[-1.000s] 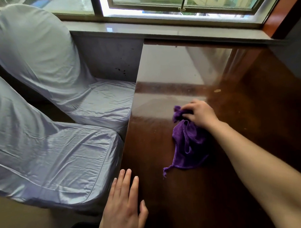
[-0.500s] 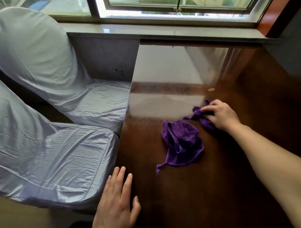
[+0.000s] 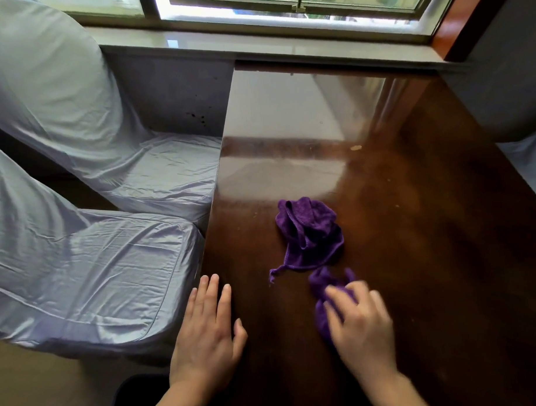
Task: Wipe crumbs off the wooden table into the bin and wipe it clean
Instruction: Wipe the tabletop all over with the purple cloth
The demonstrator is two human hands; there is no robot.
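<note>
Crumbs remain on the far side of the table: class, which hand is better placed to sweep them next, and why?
Right. The right hand already grips a purple cloth on the table; the left hand lies flat and empty at the near edge. A crumb lies ahead.

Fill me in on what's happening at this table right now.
A person is wiping a dark wooden table. The right hand, blurred with motion, grips a purple cloth near the table's near edge. The left hand lies flat and open at the table's left edge. A second purple cloth lies bunched and untouched mid-table. A pale crumb sits farther back. No bin is clearly visible.
</note>
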